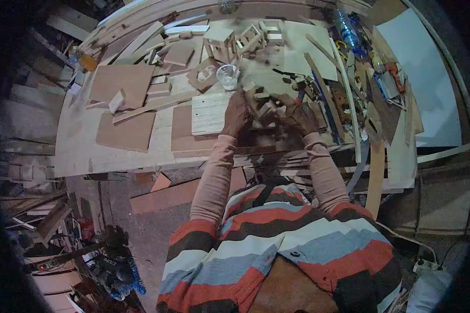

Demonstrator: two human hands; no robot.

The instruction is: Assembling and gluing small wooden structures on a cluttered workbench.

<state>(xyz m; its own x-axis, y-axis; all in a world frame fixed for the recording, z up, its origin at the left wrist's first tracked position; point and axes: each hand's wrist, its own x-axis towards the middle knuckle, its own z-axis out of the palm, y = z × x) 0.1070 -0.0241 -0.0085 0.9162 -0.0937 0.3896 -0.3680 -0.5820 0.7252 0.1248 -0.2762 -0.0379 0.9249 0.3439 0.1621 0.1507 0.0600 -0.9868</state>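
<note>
At the near edge of the workbench, my left hand (238,115) and my right hand (297,116) are closed on opposite sides of a small wooden frame (266,110) made of short pale strips. Its exact form is blurred and partly covered by my fingers. A pale grooved board (208,121) lies flat beside my left hand. Just beyond that hand stands a clear plastic cup (227,78) with something whitish in it. Several finished-looking small wooden frames, one of them boxy (219,44), sit farther back.
Brown flat panels (122,83) and loose strips cover the bench's left side. Hand tools (301,83) lie beyond my right hand, beside long wooden strips (326,99). A plastic bottle (347,32) and a white sheet (420,78) are at the right. Wood scraps litter the floor.
</note>
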